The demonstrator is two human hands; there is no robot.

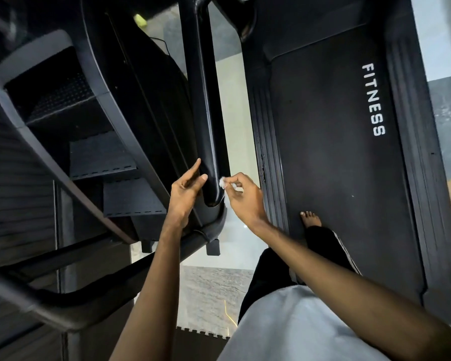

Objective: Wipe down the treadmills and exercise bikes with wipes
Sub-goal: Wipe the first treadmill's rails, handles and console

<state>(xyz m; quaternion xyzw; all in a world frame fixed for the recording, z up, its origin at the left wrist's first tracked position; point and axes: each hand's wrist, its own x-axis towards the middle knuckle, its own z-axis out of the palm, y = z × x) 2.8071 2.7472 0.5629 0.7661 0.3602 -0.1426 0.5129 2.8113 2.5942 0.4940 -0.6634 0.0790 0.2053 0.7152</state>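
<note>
Pinching a small crumpled white wipe (222,182) between thumb and curled fingers, the right hand (242,200) holds it against the right side of a black handrail (203,105), close to the rail's rounded lower end. The left hand (184,190) is across from it on the rail's left side. Its fingers are straight and point upward along the tube, its thumb tip touches the black surface, and it holds nothing. Both bare forearms reach in from the bottom of the view and meet at that rail end.

The glossy handrail runs up and away from the hands toward the top of the frame, where it bends. To its right lies the treadmill belt (336,178), dark and matte, with the white word FITNESS (373,100) printed along it and ribbed side strips on either edge. A bare foot (310,219) stands on the belt near its left strip, below it a leg in dark trousers (271,272) with a pale stripe, and lower still a light grey shirt (297,332).

Left of the handrail is another black machine with perforated steps (102,157) and a curved grey frame. Pale floor (235,126) shows in the gap between the two machines.
</note>
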